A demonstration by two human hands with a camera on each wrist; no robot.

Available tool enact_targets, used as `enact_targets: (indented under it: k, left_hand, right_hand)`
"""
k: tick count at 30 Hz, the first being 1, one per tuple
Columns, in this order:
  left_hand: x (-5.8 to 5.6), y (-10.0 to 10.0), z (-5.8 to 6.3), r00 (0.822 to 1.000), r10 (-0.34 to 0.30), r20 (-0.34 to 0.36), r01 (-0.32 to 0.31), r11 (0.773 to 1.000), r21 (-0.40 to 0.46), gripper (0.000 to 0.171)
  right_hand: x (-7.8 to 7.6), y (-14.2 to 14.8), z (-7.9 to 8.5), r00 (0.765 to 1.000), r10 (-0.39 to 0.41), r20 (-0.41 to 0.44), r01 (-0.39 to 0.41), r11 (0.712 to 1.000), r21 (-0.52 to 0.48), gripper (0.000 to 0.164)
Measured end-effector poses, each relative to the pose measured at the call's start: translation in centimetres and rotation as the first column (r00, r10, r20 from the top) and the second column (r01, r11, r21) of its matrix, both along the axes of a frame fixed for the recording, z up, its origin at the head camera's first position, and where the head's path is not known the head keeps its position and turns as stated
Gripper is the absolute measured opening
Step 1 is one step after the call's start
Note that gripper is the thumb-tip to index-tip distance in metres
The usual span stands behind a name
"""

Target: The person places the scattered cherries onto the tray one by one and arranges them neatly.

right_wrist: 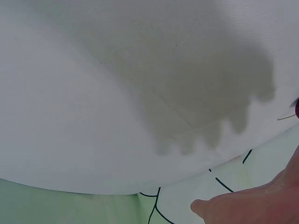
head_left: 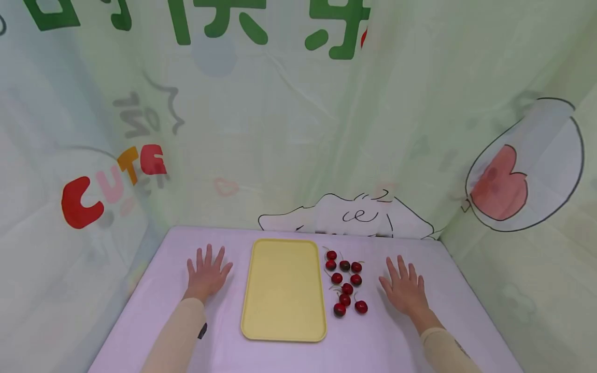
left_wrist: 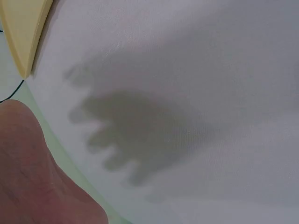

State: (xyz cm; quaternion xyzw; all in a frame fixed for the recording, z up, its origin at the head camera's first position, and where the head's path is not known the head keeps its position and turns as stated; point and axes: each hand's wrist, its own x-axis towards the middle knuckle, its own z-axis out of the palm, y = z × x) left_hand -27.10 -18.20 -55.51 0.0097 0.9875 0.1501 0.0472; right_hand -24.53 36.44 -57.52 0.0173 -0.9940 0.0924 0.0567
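Note:
My left hand (head_left: 206,274), fingers straight and spread, is over the table left of a yellow tray (head_left: 284,290). On the other side my right hand (head_left: 406,287) is likewise spread, right of a loose group of dark red cherries (head_left: 347,289). Both hands hold nothing. The cherries, several with stems, lie between the tray and the right hand. In the left wrist view part of the left hand (left_wrist: 42,172) shows above its shadow, with a corner of the tray (left_wrist: 23,37) nearby. The right wrist view has part of the right hand (right_wrist: 257,203) and one cherry (right_wrist: 297,108) at the edge.
A pale lilac cloth covers the table (head_left: 214,336). Behind it and at both sides hang light green printed curtains (head_left: 289,129), which meet the table's far edge. The tray bears nothing on its flat surface.

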Motion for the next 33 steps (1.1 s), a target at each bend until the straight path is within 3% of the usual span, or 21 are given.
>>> enact_targets:
  k: [6, 9, 11, 14, 17, 22, 28, 33]
  left_hand:
    - [-0.7, -0.1, -1.3, 1.000, -0.001, 0.003, 0.001, 1.000, 0.011, 0.069]
    - [-1.1, -0.1, -1.4, 1.000, -0.018, -0.015, 0.019, 1.000, 0.016, 0.071]
    - [-1.6, -0.1, -1.5, 0.998, -0.041, -0.053, 0.046, 0.995, 0.084, 0.072]
    - [-1.8, 0.4, -0.8, 0.994, -0.056, -0.093, 0.078, 0.967, 0.242, 0.071]
    - [-1.7, 1.4, 0.2, 0.992, -0.055, -0.112, 0.096, 0.910, 0.404, 0.065]
    - [-2.0, 3.2, 0.6, 0.991, -0.088, -0.100, 0.126, 0.854, 0.504, 0.060]
    - [-1.8, 4.3, 0.2, 0.983, -0.165, -0.085, 0.185, 0.846, 0.500, 0.055]
    - [-1.7, 4.2, -0.8, 0.967, -0.218, -0.133, 0.256, 0.836, 0.485, 0.046]
  right_hand:
    - [-1.3, 1.5, -2.8, 1.000, 0.009, -0.025, -0.008, 1.000, 0.024, 0.077]
    - [-1.8, 1.7, -3.0, 1.000, -0.002, -0.019, 0.003, 1.000, 0.026, 0.077]
    - [-2.3, 2.0, -3.4, 1.000, -0.002, -0.026, 0.003, 0.999, 0.034, 0.078]
    - [-2.1, 1.7, -2.9, 1.000, -0.006, -0.006, 0.006, 0.999, 0.037, 0.078]
    - [-1.5, 1.1, -2.0, 1.000, -0.006, 0.012, 0.006, 1.000, 0.018, 0.077]
    - [-0.9, 0.7, -1.8, 1.000, 0.009, 0.008, -0.009, 1.000, -0.003, 0.076]
    - [-1.3, 0.3, -2.8, 1.000, 0.025, 0.003, -0.024, 0.999, -0.022, 0.079]
    - [-1.7, -0.1, -4.0, 0.999, 0.005, 0.032, -0.004, 1.000, -0.024, 0.082]
